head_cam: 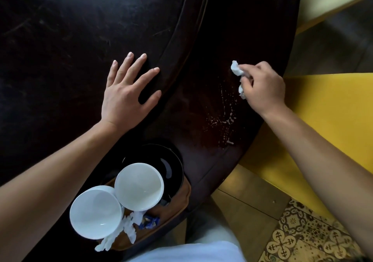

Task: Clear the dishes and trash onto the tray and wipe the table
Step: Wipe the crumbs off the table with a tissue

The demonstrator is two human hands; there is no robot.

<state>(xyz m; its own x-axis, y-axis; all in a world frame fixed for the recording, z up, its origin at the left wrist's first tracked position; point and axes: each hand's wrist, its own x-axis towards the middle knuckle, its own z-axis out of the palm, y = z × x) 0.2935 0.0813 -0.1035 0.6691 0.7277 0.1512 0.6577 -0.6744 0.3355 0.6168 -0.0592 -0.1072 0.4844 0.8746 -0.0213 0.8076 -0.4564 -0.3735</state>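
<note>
My right hand (262, 86) is closed around a crumpled white tissue (236, 70) and presses it on the outer ring of the dark round table (201, 49). A trail of pale wet streaks (226, 118) lies on the wood just below the tissue. My left hand (127, 92) rests flat with fingers spread on the raised inner disc of the table. Near the table's front edge stands a brown tray (181, 203) that holds two white bowls (139, 187) (94, 214), a black plate (169, 164), torn white paper scraps (129, 229) and a blue wrapper (149, 221).
A yellow bench seat (323, 120) runs along the table's right side. Patterned floor tiles (302, 231) show at the lower right. My white shirt (191, 251) fills the bottom middle.
</note>
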